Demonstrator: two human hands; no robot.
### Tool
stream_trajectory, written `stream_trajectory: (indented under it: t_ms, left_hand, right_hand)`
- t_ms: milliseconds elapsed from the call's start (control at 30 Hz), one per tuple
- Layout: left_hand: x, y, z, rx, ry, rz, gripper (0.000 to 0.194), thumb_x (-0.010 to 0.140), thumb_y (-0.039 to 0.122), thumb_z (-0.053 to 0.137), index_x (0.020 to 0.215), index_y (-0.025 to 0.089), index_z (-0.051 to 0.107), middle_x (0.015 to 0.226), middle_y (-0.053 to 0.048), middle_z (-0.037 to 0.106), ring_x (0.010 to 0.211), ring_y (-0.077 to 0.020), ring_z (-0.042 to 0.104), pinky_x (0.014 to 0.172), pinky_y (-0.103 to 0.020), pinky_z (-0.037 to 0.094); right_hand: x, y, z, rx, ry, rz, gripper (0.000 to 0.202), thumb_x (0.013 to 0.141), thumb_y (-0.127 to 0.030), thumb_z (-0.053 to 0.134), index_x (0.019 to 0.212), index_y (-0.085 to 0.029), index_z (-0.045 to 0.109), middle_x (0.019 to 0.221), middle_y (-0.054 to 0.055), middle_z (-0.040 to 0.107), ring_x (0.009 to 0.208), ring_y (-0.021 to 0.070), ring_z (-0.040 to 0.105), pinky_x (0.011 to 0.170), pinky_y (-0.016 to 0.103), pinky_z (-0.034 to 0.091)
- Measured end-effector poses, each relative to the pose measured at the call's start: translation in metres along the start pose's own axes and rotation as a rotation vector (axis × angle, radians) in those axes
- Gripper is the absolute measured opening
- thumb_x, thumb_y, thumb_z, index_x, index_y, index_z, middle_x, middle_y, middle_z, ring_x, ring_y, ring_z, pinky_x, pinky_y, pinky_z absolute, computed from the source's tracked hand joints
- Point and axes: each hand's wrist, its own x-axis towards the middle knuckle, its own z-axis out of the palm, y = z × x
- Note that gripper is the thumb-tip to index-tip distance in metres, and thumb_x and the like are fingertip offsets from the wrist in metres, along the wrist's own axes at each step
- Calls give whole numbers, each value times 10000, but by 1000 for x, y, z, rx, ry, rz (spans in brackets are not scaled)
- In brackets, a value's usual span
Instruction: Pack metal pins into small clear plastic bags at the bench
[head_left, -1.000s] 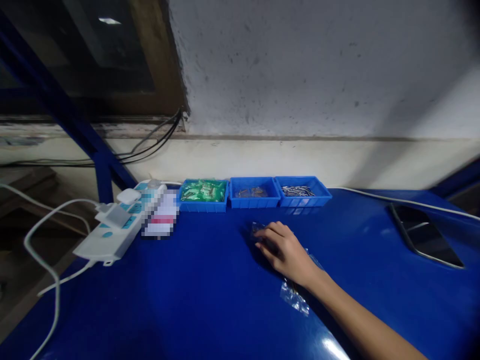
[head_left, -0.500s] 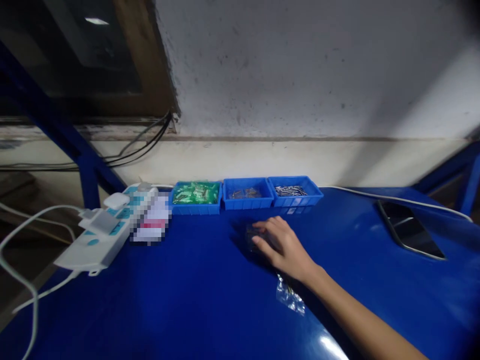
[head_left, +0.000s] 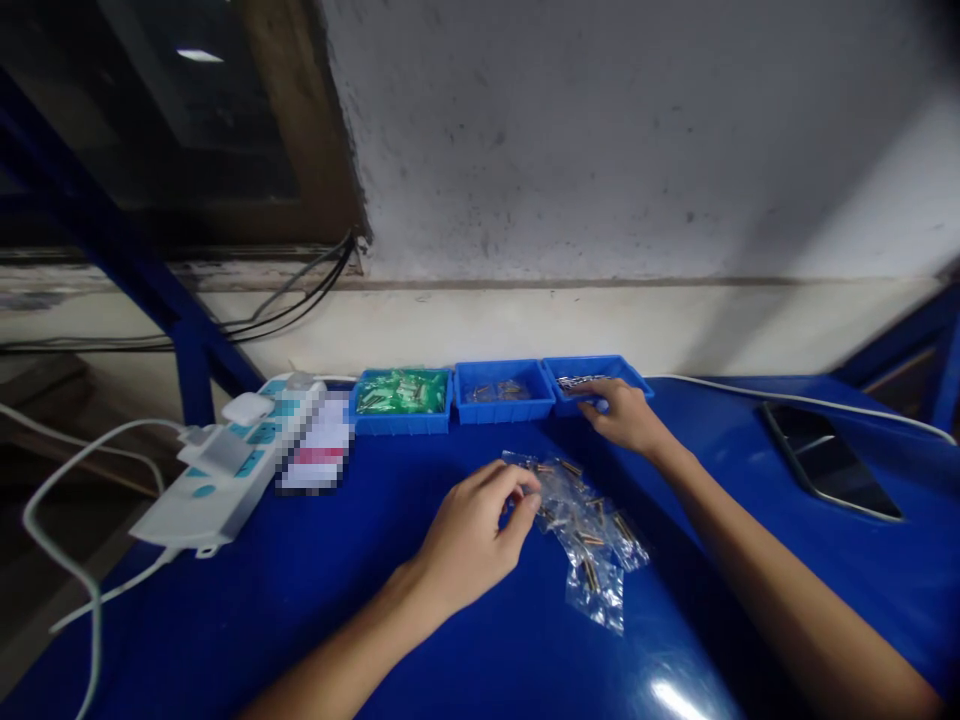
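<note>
Right hand (head_left: 626, 417) over to silvery pins (head_left: 579, 381)

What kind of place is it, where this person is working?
Probably a workshop, though no sign confirms it: three blue trays of small parts stand in a row near the wall, and clear bags with metal-looking pieces lie on the blue table.

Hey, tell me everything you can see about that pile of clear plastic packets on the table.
The clear plastic packets look thin, shiny and crinkled, lying in a loose, overlapping cluster on the blue tabletop, nearer the wearer than the blue bins. Slim metallic pieces, some coppery, show inside several. The left grip is at the cluster's left edge; whether it pinches a packet is unclear.
</note>
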Motion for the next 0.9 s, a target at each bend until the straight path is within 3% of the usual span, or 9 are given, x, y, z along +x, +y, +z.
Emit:
stream_trajectory:
  t_ms: [100,200,467,700,833,900]
  left_hand:
    - [12,-20,19,170,46,98,159,879,227,453,976,216,579,982,-50,592,920,-194,555,809,-350,457]
    - [9,-30,28,289,29,105,163,881,227,450,981,218,579,983,-47,588,911,-211,540,805,-389,430]
    - [6,-35,29,351,-24,106,147,864,254,501,990,229,574,986,-34,607,935,-221,523,790,-396,392]
    - [7,-37,28,310,-51,119,187,859,227,509,1042,242,550,1022,-20,627,976,-226,511,812,-398,386]
    - [6,-35,26,321,-63,124,296,817,359,582,1088,245,549,1041,-32,610,995,-245,499,827,-418,388]
    - [6,-35,27,342,-68,123,311,808,387,592,1083,245,560,1038,-34,603,988,-245,499,827,-424,388]
  right_hand:
    - [8,-2,-5,-65,-95,108,482,798,-487,515,1205,-240,589,1186,113,606,1101,325,536,905,481,399]
    - [17,-8,-9,-119,-258,171,565,778,-671,420,1194,-329,594,1218,87,599,1136,389,505,916,611,324]
    - [21,-15,-5,-142,-301,108,467,801,-580,459,1081,-276,678,1078,105,665,1060,371,559,845,537,414]
    - [16,-5,1,-45,-171,65,432,808,-500,506,1131,-248,642,1240,110,554,1184,355,439,893,548,371]
    - [17,-6,-3,-17,-243,91,569,776,-618,490,1222,-276,579,1296,95,529,1250,379,373,967,604,256]
    - [19,-9,-5,-24,-314,134,587,742,-682,472,1155,-296,626,1281,77,549,1247,386,383,977,626,229]
